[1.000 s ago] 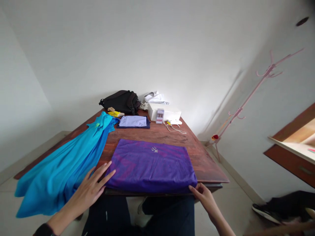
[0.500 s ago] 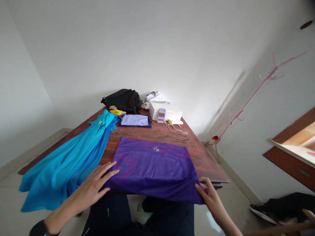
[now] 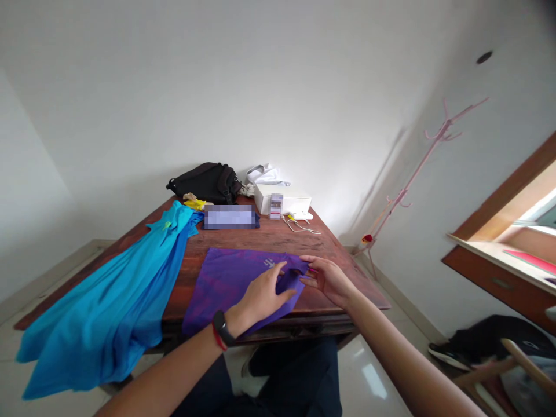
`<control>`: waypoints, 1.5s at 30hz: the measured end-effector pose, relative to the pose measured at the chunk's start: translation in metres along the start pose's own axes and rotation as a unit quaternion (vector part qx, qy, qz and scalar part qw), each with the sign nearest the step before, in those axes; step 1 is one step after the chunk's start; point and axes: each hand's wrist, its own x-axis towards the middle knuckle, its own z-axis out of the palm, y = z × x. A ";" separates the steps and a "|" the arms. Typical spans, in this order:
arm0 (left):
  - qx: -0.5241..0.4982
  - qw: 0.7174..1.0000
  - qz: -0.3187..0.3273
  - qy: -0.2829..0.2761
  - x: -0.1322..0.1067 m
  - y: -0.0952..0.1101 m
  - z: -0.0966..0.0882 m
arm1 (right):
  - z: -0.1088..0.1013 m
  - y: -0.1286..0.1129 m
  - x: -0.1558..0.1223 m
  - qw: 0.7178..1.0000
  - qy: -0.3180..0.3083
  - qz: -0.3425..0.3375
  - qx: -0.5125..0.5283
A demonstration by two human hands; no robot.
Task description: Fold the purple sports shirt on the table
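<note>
A purple garment with a small pale logo, apparently a shirt (image 3: 226,284), lies folded at the table's near side, its front edge hanging over. Its right part is folded inward, with a raised dark crease. My right hand (image 3: 328,281) pinches the cloth at the far right corner between thumb and fingers. Over the middle of the garment rests my left hand (image 3: 263,295), thumb and fingers spread around the raised fold. To the left, blue clothing (image 3: 117,295) drapes lengthwise and hangs off the front edge.
On the wooden table (image 3: 226,238), a black bag (image 3: 202,182), folded light-blue cloth (image 3: 230,216), a white box (image 3: 295,200) and a white cable (image 3: 304,227) sit toward the back. A pink coat rack (image 3: 417,171) stands right, near a wooden drawer unit (image 3: 495,278).
My right hand has carried the garment's right side inward and up to the far edge. My left hand has moved from the left edge to the middle. The view has shifted slightly right.
</note>
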 end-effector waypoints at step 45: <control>0.232 0.948 -0.168 0.136 -0.155 -0.098 -0.091 | -0.031 -0.058 0.022 0.762 0.193 -0.453 -0.419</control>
